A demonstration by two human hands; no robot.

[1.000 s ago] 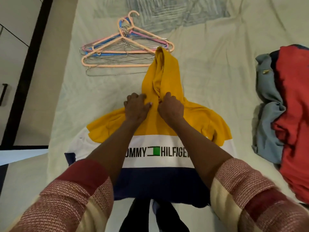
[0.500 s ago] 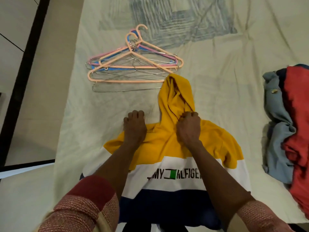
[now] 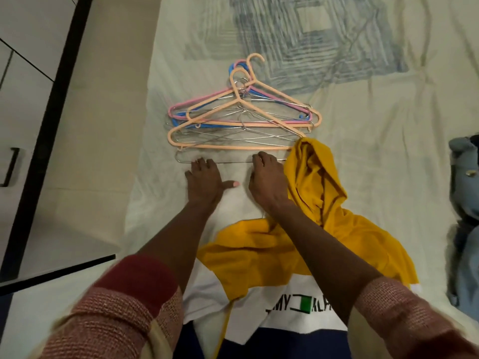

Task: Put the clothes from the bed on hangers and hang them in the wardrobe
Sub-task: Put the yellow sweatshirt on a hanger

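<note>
A yellow, white and navy hoodie lies flat on the bed sheet, its hood stretched up toward a pile of hangers. The pile holds peach, pink and blue plastic hangers and several wire ones. My left hand lies flat on the sheet, thumb spread, fingertips at the bottom bar of the nearest wire hanger. My right hand is beside the hood, its fingertips touching the same bar. Neither hand holds the hoodie.
A heap of blue-grey clothes sits at the bed's right edge. Left of the bed runs a strip of pale floor, then a black-framed wardrobe door with a dark handle.
Both hands let go of the hoodie's neck and moved forward to the wire hanger. The view shifted up the bed, so the hangers appear closer.
</note>
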